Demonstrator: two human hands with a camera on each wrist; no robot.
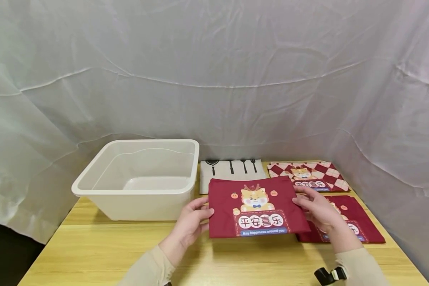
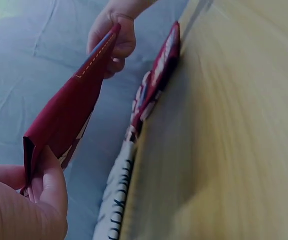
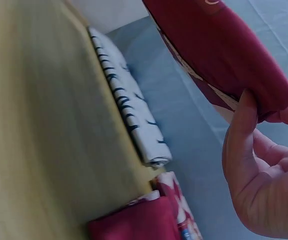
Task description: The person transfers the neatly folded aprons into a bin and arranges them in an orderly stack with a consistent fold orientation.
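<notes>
both hands hold a folded red cloth point(image 1: 258, 206) with a cartoon dragon print just above the table point(image 1: 93, 250), near the middle of its front half — the left hand point(image 1: 192, 223) pinches the cloth's left edge with thumb on top, and the right hand point(image 1: 319, 210) grips its right edge, fingers curled beneath. a white plastic tub point(image 1: 139, 180) stands at the table's back left. behind the held cloth lies a white cloth with cutlery print point(image 1: 232, 169); at the back right corner, a checked red cloth point(image 1: 309, 174), and nearer the front — another red cloth point(image 1: 357, 222).
</notes>
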